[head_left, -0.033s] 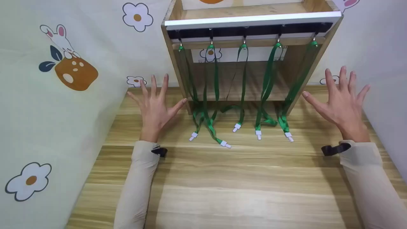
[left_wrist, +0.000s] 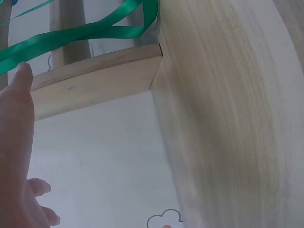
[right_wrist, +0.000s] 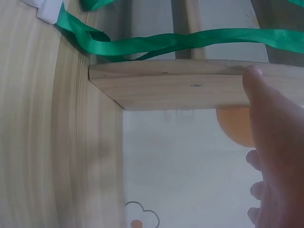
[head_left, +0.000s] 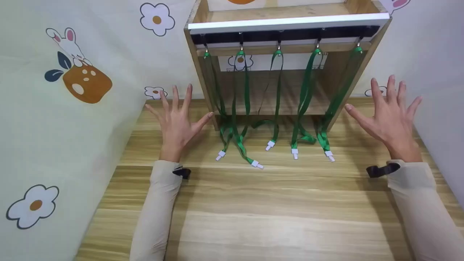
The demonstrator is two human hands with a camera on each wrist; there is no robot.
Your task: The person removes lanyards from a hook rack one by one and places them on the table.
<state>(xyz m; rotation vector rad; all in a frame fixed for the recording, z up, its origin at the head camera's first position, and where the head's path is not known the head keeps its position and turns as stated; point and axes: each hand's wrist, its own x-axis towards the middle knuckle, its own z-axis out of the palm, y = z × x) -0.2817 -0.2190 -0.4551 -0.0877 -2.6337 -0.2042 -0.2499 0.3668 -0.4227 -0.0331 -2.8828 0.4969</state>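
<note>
Several green lanyards hang in a row from metal hooks on the front of a wooden shelf unit (head_left: 272,94). The leftmost lanyard (head_left: 217,90) and the rightmost lanyard (head_left: 340,96) fall near the unit's side panels. White plastic clips (head_left: 294,153) at the lower ends lie on the table. To the unit's left, my left hand (head_left: 175,125) has its fingers spread, thumb tip close to the side panel. My right hand (head_left: 391,117) is spread likewise on the other side. In the wrist views, the left thumb (left_wrist: 21,78) and right thumb (right_wrist: 256,83) overlap the unit's edge; both hands hold nothing.
The wood-grain table (head_left: 275,206) extends in front of the unit. Pale walls printed with flowers and a rabbit on an orange fruit (head_left: 87,83) stand behind and at both sides. Black straps (head_left: 382,169) circle both sleeve cuffs. A white strip (head_left: 290,21) edges the unit's top.
</note>
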